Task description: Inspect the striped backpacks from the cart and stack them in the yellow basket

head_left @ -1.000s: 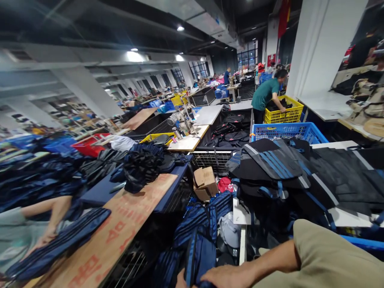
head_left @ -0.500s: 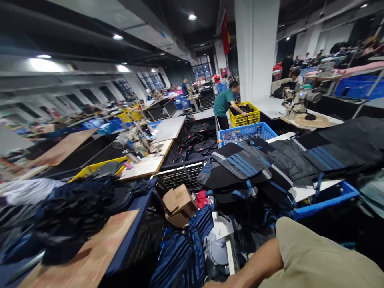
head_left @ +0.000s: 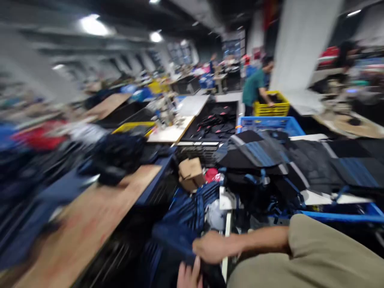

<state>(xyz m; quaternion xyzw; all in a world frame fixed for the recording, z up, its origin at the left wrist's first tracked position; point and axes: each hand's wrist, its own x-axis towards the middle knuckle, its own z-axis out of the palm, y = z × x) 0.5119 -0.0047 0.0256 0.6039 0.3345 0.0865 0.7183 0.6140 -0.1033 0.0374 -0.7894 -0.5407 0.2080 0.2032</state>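
Heap of navy striped bags [head_left: 195,204]: low in front, beside the plywood-topped table [head_left: 90,224]. Navy striped piece [head_left: 175,240]: at the heap's near end, lying left of the grip, long axis roughly left-right, ends blurred. Right hand [head_left: 213,248]: nearer, clenched on its right edge. Left hand [head_left: 188,277]: just below, touching the fabric; grasp not discernible.

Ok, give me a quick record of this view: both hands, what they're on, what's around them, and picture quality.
picture: motion-blurred, fine detail lost
right hand: closed on navy fabric, low centre
left hand: at the bottom edge, fingers up against the fabric; grip unclear
box: cardboard, beyond the fabric
bags: black and blue, piled on the right
blue crate: behind the bags
board: brown, on the left
person: far off, green shirt, hand on yellow crate
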